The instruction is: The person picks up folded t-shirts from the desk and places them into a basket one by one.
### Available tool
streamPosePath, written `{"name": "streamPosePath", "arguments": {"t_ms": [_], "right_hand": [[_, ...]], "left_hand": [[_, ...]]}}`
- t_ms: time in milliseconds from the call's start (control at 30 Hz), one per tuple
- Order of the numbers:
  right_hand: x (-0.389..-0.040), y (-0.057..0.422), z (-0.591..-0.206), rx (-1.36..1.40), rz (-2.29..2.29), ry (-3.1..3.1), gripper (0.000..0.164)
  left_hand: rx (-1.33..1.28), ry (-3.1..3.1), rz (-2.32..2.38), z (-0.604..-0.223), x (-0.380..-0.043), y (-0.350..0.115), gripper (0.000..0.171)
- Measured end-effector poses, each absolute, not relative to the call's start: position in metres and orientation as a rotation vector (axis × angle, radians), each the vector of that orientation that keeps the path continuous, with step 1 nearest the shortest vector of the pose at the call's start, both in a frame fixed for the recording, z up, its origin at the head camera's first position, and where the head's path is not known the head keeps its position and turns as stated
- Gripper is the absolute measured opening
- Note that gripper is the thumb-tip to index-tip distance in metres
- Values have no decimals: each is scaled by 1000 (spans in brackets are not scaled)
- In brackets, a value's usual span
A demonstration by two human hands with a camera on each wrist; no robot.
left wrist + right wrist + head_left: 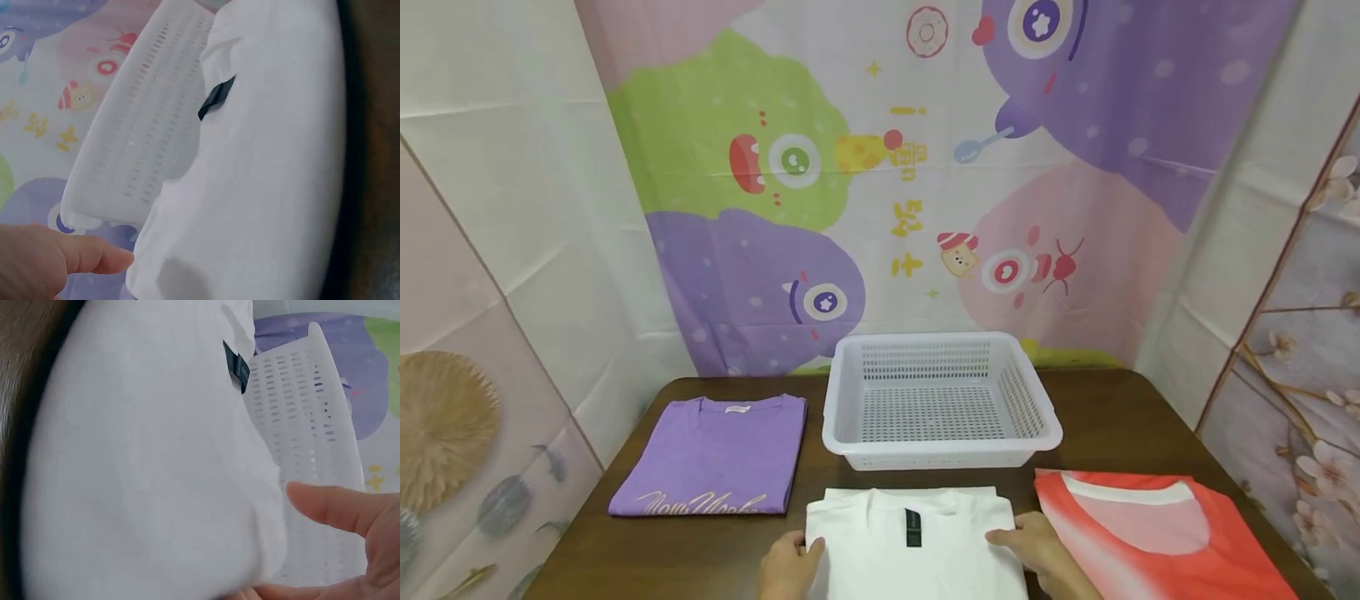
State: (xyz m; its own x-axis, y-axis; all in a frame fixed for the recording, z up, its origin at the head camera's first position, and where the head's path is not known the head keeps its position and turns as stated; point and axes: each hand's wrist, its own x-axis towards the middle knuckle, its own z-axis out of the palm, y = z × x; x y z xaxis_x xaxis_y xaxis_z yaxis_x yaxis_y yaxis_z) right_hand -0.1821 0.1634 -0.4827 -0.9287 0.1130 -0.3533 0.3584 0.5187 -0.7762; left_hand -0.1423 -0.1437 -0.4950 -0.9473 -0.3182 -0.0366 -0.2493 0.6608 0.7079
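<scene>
Brown table point(670, 558), white shirt point(917, 571), left hand point(788, 568), right hand point(1043, 550) gripping opposite edges

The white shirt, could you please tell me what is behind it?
Behind the white shirt stands the basket; in the left wrist view, the shirt covers the basket's near side.

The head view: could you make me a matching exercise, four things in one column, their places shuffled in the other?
1. purple folded fabric shirt
2. white rectangular plastic basket
3. white fabric shirt with black label
4. red-and-white fabric shirt

A. between the left hand and the right hand
B. nearest the cartoon-printed cloth backdrop
C. on the right side of the dark brown table
D. on the table's left side

Pairs: 1-D; 2-B; 3-A; 4-C
</scene>
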Motion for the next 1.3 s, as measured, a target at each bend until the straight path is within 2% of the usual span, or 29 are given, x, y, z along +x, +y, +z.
{"name": "streamPosePath", "arguments": {"t_ms": [300, 667, 1000, 1300], "right_hand": [[-184, 161, -493, 488, -1626, 2350, 33], [-180, 161, -489, 463, -1568, 2462, 46], [-174, 156, -481, 462, -1651, 2480, 21], [-166, 156, -464, 460, -1712, 2439, 17]], "left_hand": [[374, -2798, -1290, -495, -143, -147, 32], [326, -2769, -1396, -497, -145, -145, 25], [327, -2621, -1510, -487, -141, -133, 26], [353, -2555, -1572, -469, -134, -125, 23]]}}
